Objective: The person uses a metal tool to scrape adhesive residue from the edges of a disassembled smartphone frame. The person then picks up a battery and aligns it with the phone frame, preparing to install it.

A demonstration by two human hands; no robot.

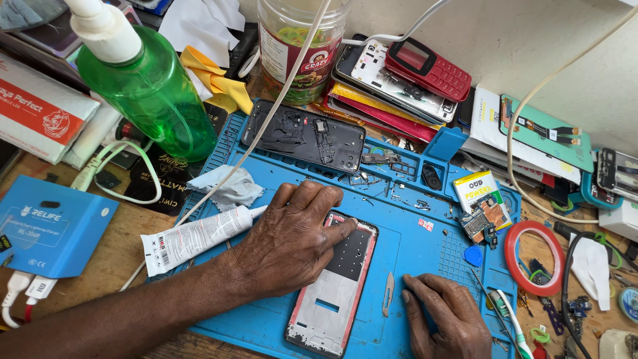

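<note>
A stripped phone frame [330, 292] with a pinkish-red rim lies flat, tilted slightly, at lower centre of the frame on a blue repair mat, its silver-grey inner plate and dark upper section exposed. A white glue tube [193, 238] lies left of centre, nozzle pointing right. A small metal blade [388, 294] rests just right of the phone frame.

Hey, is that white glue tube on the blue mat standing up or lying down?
Lying down. The white tube rests on its side at the edge of the blue mat, nozzle pointing toward the left hand, which presses on the phone frame.
</note>
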